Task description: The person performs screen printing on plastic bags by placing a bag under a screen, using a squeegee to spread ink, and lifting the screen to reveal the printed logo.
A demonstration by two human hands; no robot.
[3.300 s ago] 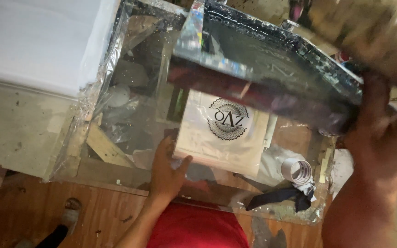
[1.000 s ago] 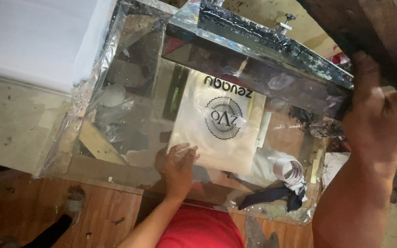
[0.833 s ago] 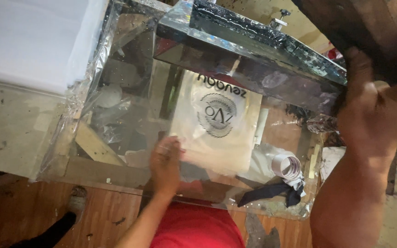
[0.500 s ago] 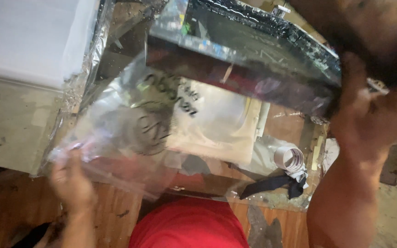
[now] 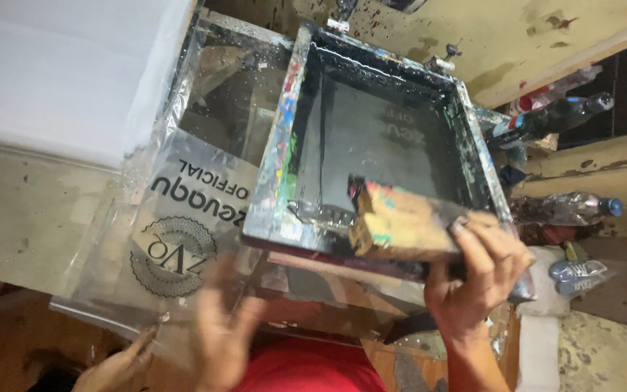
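Observation:
A black, ink-smeared printing screen frame (image 5: 379, 145) lies nearly flat over the glass-topped table (image 5: 219, 87). My right hand (image 5: 473, 276) grips the frame's near right edge together with a paint-stained wooden squeegee (image 5: 408, 225) resting on it. A clear plastic bag (image 5: 175, 239) with a round dark print lies left of the frame, partly under it. My left hand (image 5: 219, 327), blurred, hovers with fingers apart over the bag's near edge. Another hand (image 5: 121, 359) touches the bag's lower left corner; I cannot tell whose it is.
A white foam block (image 5: 59, 72) fills the upper left. Plastic bottles (image 5: 575, 207) and a dark bottle (image 5: 553, 116) lie to the right of the frame, beside a stained wall. My red shirt (image 5: 306, 366) shows at the bottom.
The screen frame has come down from its raised tilt to nearly flat. The printed bag was pulled out to the left from under it, and my left hand has let go.

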